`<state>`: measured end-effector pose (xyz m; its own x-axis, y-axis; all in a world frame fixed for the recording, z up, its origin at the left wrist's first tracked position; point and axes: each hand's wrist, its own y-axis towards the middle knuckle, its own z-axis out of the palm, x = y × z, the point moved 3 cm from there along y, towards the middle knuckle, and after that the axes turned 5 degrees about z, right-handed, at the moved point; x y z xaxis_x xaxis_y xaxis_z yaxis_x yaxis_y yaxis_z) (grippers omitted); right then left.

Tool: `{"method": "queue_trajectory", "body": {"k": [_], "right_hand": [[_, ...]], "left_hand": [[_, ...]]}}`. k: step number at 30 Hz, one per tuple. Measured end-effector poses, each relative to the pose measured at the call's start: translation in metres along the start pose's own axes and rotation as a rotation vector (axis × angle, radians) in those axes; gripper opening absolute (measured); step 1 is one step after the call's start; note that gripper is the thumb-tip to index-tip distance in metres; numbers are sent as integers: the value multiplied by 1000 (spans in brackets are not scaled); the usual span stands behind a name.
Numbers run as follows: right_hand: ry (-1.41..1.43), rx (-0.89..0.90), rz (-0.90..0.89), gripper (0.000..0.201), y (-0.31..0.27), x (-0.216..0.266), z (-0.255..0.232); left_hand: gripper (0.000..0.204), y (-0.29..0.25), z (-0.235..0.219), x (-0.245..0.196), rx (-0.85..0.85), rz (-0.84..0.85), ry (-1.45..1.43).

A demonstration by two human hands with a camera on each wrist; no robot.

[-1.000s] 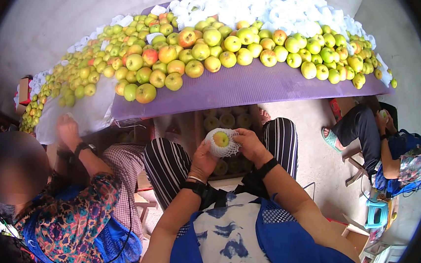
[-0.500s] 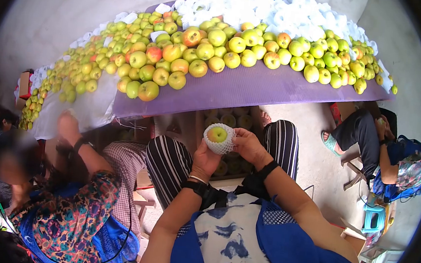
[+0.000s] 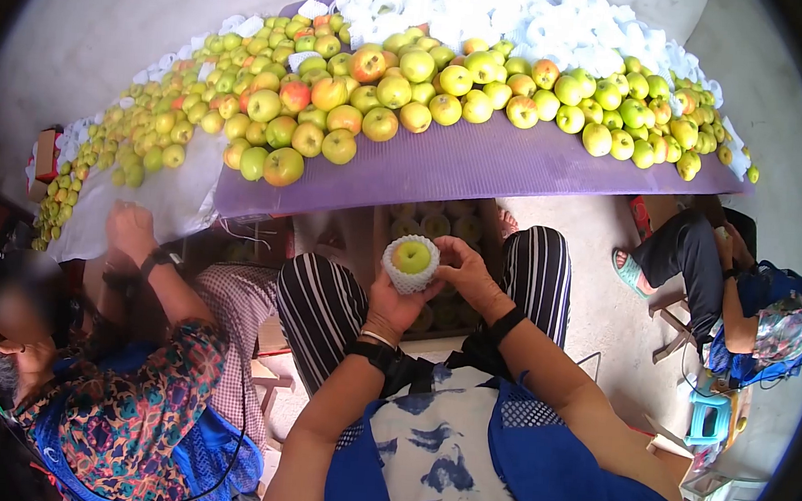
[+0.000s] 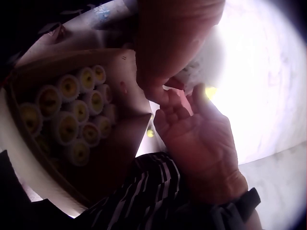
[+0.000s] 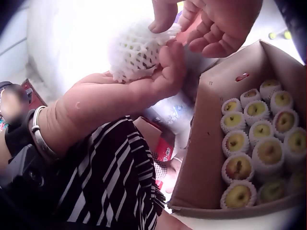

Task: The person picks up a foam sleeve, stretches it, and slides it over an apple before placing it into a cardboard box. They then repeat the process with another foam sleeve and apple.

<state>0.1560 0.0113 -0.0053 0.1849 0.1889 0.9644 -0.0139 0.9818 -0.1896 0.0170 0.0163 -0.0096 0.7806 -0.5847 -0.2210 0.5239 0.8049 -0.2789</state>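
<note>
A green-yellow apple [image 3: 411,257] sits in a white foam net [image 3: 407,278], its top uncovered, above the lap. My left hand [image 3: 393,308] holds it from below with fingers curled round the net, as the right wrist view also shows at the net [image 5: 136,52]. My right hand [image 3: 466,273] is at the net's right side; in the right wrist view the thumb of that hand [image 5: 216,24] touches the net's edge and the other fingers are bent. The left wrist view shows the apple mostly hidden behind the hands.
Many loose apples [image 3: 394,92] and a heap of white foam nets [image 3: 532,21] lie on the purple table [image 3: 445,165]. A cardboard box [image 5: 197,158] with netted apples in rows stands below, between the knees. One person sits at left, another at right.
The netted apple has turned so its top faces up, and has shifted slightly left and down. The net sits more evenly round it. The left neighbour's hands have come together.
</note>
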Motion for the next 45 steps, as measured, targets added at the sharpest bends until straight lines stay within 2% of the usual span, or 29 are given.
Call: {"method": "queue_trajectory", "body": {"k": [2,6,8,10,12,13,14,18,21,22,23,24,25,26,27,28,30,31,33,34,36,37,39,40,42,43,45], "right_hand": [[-162,7,-51,49,0,-2,-1],[-157,33,18,54,-2,-3,0],[-238,63,13,64,1,-12,-4],[-281,80,-44,69,-4,6,-3],[-325,98,-93,75,-11,25,2],[-395,159,-140,79,-14,33,8],[-464,220,-185,83,-16,37,13],[-664,254,-260,81,-14,29,24],[-667,317,-201,75,-11,32,25],[-591,271,-89,69,-9,34,22],[-514,221,21,64,-6,34,17],[-515,220,27,64,-1,31,11],[-514,115,52,61,6,24,-1],[-513,8,78,59,12,18,-15],[-443,-5,167,57,16,9,-25],[-447,-10,174,57,19,0,-34],[-388,-64,466,60,24,-28,-51],[-389,-64,471,60,25,-38,-55],[-404,67,548,66,20,-54,-52],[-405,68,557,66,20,-57,-48],[-773,75,848,72,18,-68,-42],[-773,78,855,72,17,-77,-41],[-1062,222,771,36,19,-103,-40],[-1061,229,776,36,21,-116,-42],[-1349,765,548,27,22,-136,-32],[-1344,774,551,27,22,-142,-30],[-1643,1016,408,21,22,-151,-20]], "left_hand": [[45,0,2,-1,23,8,-10],[46,-3,5,-3,125,-45,54],[47,-3,-1,-3,62,-17,38],[49,-4,-2,-6,-4,13,21],[49,-7,-4,-9,-227,64,223],[49,-5,-8,-8,-232,58,218],[49,-2,-12,-7,-187,40,339],[46,-1,-17,1,-84,36,607],[48,-4,-9,0,-41,28,680],[48,-5,-6,-1,-47,26,673],[49,-5,-6,-3,-125,21,639],[51,-4,-8,-4,-200,14,607],[51,-2,-9,-5,-201,8,601],[51,-2,-14,-12,-347,90,603],[51,-2,-19,-18,-493,170,604],[51,-2,-21,-20,-493,162,599],[48,-3,-28,-26,-624,213,515],[48,-3,-26,-27,-626,209,512],[44,-2,-22,-29,-610,254,496],[44,-2,-22,-30,-617,249,493],[42,-2,-20,-32,-601,272,473],[42,-2,-20,-33,-607,268,470],[40,-2,-20,-35,-618,282,448],[40,-3,-19,-37,-626,281,447],[40,-4,-16,-40,-636,293,458],[40,-3,-16,-41,-645,291,458],[39,-3,-17,-44,-645,295,463]]}}
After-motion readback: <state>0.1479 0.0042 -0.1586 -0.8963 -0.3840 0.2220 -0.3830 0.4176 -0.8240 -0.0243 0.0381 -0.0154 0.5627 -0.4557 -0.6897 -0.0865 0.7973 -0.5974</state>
